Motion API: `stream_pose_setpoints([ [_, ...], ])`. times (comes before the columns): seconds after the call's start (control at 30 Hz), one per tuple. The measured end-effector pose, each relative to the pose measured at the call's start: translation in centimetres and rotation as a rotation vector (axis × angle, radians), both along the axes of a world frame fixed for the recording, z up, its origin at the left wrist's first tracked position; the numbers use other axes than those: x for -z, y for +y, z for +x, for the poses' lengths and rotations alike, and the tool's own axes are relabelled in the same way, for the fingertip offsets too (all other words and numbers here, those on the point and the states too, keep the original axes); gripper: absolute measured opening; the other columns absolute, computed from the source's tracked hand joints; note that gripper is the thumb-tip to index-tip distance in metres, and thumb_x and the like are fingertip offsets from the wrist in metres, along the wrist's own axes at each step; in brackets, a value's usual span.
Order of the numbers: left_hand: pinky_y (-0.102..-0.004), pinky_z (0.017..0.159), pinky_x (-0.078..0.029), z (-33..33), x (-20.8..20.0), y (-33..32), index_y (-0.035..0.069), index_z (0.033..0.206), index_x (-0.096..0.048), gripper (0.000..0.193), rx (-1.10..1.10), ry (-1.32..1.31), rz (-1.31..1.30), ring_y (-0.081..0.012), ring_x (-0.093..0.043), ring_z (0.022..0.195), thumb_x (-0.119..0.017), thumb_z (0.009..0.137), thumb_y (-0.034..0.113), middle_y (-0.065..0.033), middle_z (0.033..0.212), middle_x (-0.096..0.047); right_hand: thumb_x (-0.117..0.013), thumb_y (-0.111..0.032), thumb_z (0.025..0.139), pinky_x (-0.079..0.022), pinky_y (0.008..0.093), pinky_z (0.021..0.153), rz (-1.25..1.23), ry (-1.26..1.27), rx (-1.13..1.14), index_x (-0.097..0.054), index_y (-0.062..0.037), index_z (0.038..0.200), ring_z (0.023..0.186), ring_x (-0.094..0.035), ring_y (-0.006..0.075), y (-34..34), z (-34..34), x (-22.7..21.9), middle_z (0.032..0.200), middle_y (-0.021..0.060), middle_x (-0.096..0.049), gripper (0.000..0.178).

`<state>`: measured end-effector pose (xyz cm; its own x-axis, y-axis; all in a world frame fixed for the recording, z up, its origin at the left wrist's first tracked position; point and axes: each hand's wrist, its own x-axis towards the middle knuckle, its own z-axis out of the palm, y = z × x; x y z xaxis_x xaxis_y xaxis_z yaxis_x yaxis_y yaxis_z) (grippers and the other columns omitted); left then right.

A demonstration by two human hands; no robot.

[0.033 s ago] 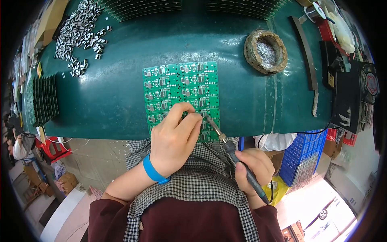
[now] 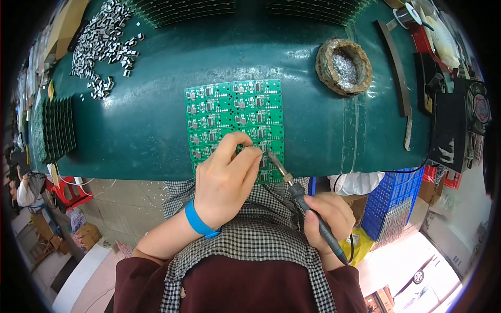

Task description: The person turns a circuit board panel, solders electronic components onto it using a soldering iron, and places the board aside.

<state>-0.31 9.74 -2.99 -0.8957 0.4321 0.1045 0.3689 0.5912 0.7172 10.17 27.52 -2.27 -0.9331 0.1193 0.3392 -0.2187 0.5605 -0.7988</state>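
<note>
A green circuit board panel, made up of repeated small boards with chips and other parts, lies at the front edge of the bench. Over its lower part my left hand is closed in a pinch, a blue band round the wrist. What sits between those fingertips is too small to make out. My right hand grips the blue-grey handle of a soldering iron. The iron slants up and to the left, its tip at the panel beside my left fingertips.
Small metal-cased components lie heaped at the far left. A rack-like stack of boards stands at the left edge, with more stacks at the back. A round, rough-rimmed pot of silvery bits and a dark bar are on the right.
</note>
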Motion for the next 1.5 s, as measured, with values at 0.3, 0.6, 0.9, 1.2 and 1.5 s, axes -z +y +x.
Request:
stream_pose_setpoints([
  [0.3,-0.0289,0.054,-0.045,0.3,-0.3,-0.3,0.002,0.088,-0.061,0.017,-0.003,0.002,0.061,-0.0181,-0.057,0.064,-0.068,0.074,-0.005,-0.0082,0.095,-0.057,-0.066,-0.006,0.072,-0.048,0.0297,0.048,0.008,0.129,0.040,-0.066,0.0028,0.088,0.053,-0.059,0.0216,0.2,0.2,0.3,0.069,0.0108,-0.062,0.019],
  [0.6,-0.0328,0.065,-0.052,1.1,-0.6,-0.8,0.002,0.088,-0.059,0.020,0.047,-0.035,0.040,-0.0276,-0.064,0.079,-0.066,0.071,-0.007,-0.0117,0.091,-0.062,-0.063,-0.010,0.076,-0.046,0.0292,0.044,-0.051,0.157,0.015,-0.067,0.0041,0.085,0.049,-0.056,0.0210,0.3,0.8,0.4,0.066,0.0110,-0.060,0.017],
  [0.9,-0.0337,0.065,-0.052,1.1,-0.6,-0.6,0.002,0.088,-0.059,0.020,0.045,-0.032,0.011,-0.0278,-0.064,0.077,-0.066,0.071,-0.007,-0.0120,0.091,-0.061,-0.064,-0.009,0.077,-0.044,0.0283,0.043,-0.017,0.124,0.014,-0.068,0.0017,0.087,0.048,-0.056,0.0199,0.1,0.6,0.5,0.066,0.0092,-0.060,0.015],
  [1.2,-0.0335,0.056,-0.050,1.0,-0.1,-0.6,0.001,0.090,-0.060,0.014,0.102,-0.001,0.019,-0.0240,-0.061,0.067,-0.066,0.078,-0.001,-0.0085,0.091,-0.053,-0.064,-0.005,0.073,-0.047,0.0280,0.045,-0.003,0.118,-0.010,-0.069,0.0005,0.088,0.051,-0.058,0.0197,-0.5,1.2,0.4,0.067,0.0078,-0.059,0.017],
  [1.5,-0.0333,0.056,-0.050,1.4,-0.5,-0.9,0.002,0.087,-0.058,0.016,0.089,-0.002,0.055,-0.0241,-0.061,0.070,-0.067,0.074,-0.002,-0.0084,0.092,-0.054,-0.062,-0.006,0.072,-0.049,0.0292,0.046,0.044,0.129,0.020,-0.068,0.0014,0.088,0.051,-0.059,0.0210,-0.3,2.1,0.1,0.066,0.0090,-0.060,0.018],
])
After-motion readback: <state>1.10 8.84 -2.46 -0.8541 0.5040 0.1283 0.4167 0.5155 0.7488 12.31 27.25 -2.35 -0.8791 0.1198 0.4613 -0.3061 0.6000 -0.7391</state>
